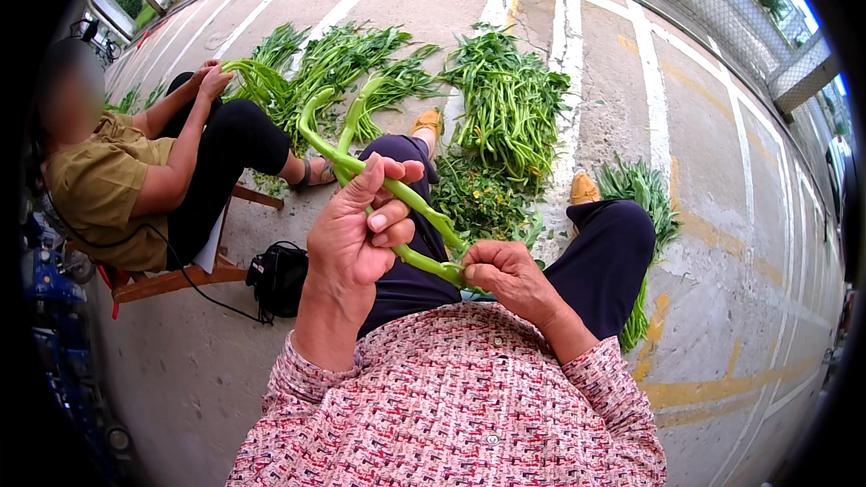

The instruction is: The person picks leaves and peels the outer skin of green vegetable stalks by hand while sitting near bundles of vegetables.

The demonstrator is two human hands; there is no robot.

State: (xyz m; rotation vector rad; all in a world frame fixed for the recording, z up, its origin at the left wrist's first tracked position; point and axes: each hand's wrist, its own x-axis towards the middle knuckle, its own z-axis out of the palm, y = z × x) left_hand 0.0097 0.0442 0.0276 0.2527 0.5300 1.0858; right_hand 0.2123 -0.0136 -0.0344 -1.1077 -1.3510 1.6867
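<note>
Two thick green vegetable stems (417, 207) cross in front of my lap. My left hand (359, 216) is wrapped around them near their middle, thumb on top and some fingers lifted. At the lower right end of the stems, my right hand (510, 280) is closed in a pinch on the stem tip. The upper ends stick out past my left hand, one of them curved. Beyond my knees lies a big bundle of leafy green stems (507, 108), with a heap of loose trimmed leaves (487, 203) between my feet.
On the left a person (117, 162) in a brown top sits on a wooden stool (171, 283), holding green stems. Beside the stool rests a black bag (279, 279) with a cord. More leafy greens (352, 59) are spread ahead, and another bunch (639, 194) lies by my right knee.
</note>
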